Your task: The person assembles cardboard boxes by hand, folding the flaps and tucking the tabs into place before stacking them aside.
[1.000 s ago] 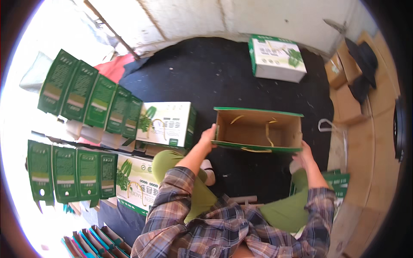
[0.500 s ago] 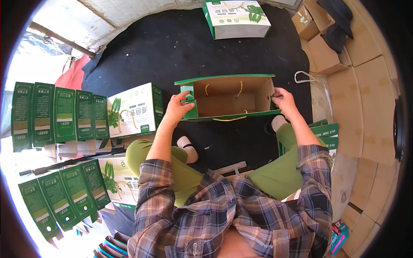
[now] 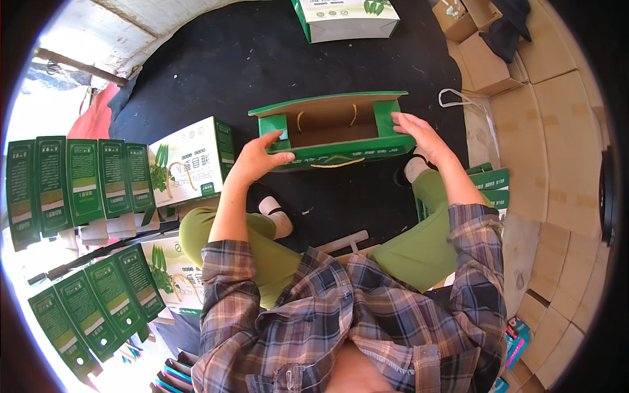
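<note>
An upright carton (image 3: pixel 367 152) with a green outside and brown inside stands in front of me, its top partly open. Yellow cord handles hang inside and on its near panel. Green end flaps are folded inward over both ends of the opening. My left hand (image 3: pixel 257 157) grips the near left corner, its thumb along the near edge and its fingers at the left flap. At the right end, my right hand (image 3: pixel 422 136) holds the carton with long fingers laid over the right flap; its thumb is hidden. The far long flap stands raised.
A closed white-and-green carton (image 3: pixel 350 19) lies at the far end of the black floor sheet (image 3: pixel 216 78). Rows of green cartons (image 3: pixel 85 177) line my left side. Brown cardboard boxes (image 3: pixel 488 62) stand at the right, beside a cardboard wall (image 3: pixel 557 131).
The end flaps have come inward across the carton's opening, and its green near panel has come into sight. My right hand has moved from the right edge onto the flap.
</note>
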### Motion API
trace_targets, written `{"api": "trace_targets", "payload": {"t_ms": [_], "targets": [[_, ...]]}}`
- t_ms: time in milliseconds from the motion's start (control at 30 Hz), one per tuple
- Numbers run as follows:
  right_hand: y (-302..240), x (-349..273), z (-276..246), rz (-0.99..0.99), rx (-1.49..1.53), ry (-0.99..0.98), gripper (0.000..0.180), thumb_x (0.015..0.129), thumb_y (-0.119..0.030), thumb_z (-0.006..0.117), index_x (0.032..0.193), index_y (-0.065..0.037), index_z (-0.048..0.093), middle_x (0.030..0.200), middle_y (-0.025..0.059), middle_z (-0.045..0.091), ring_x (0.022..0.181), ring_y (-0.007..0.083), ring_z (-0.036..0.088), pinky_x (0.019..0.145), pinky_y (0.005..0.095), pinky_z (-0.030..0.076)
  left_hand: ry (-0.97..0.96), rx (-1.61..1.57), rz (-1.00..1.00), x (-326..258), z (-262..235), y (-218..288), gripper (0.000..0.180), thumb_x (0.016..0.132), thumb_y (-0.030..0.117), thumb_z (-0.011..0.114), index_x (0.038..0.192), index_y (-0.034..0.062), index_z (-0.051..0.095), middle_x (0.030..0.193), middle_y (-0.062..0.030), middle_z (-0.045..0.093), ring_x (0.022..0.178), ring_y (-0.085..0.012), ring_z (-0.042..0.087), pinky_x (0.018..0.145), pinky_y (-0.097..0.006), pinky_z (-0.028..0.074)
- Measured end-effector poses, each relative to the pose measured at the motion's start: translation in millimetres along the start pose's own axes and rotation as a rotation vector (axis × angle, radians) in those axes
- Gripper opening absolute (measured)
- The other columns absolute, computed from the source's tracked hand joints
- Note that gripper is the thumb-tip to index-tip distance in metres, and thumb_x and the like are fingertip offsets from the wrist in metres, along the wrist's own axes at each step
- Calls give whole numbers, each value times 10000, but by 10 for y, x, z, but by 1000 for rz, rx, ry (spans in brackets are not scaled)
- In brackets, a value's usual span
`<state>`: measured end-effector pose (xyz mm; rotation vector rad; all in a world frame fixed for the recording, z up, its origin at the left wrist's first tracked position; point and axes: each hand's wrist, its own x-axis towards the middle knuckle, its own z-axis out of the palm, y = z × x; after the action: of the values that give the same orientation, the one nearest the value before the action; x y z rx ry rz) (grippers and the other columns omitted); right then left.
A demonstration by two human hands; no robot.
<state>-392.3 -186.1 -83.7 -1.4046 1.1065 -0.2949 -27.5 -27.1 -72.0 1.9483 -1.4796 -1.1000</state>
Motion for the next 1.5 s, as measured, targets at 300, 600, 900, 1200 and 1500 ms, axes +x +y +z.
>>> {"api": "trace_targets", "payload": {"t_ms": [300,600,900,1200,1500], "targets": [[109,-45,231,-325,-648,248,502,827,-199,660,1292,-79,514,1341,150,462,1244,300,467,1014,373,404,346,127,38,154,230,-176,534,743,303,764,1195,67,606,1015,-148,648,943,-324,630,825,-403,495],[14,-145,406,-374,-808,433,606,718,-87,735,1267,-101,479,1338,144,427,1184,362,473,971,428,434,480,385,106,108,366,48,467,757,177,731,1205,156,602,1148,-124,525,1067,-320,512,846,-409,484],[44,-187,468,-349,-1002,240,628,671,-100,780,1240,-95,516,1279,119,463,1209,321,441,963,414,430,396,586,220,113,465,-68,396,774,128,686,1162,175,621,1047,-78,564,1007,-286,556,784,-413,504],[75,-154,528,-404,-1156,229,854,564,-100,843,1316,-69,440,1291,121,461,1247,303,412,955,430,426,211,836,214,29,585,67,1009,552,335,874,1396,104,371,1346,-95,395,1298,-301,353,1057,-590,286],[36,-127,502,-414,-1172,211,792,552,-85,836,1261,-66,483,1204,101,515,1168,293,466,908,419,440,185,765,257,71,579,50,877,561,249,857,1334,199,445,1155,-81,491,1120,-270,480,953,-526,377]]}}
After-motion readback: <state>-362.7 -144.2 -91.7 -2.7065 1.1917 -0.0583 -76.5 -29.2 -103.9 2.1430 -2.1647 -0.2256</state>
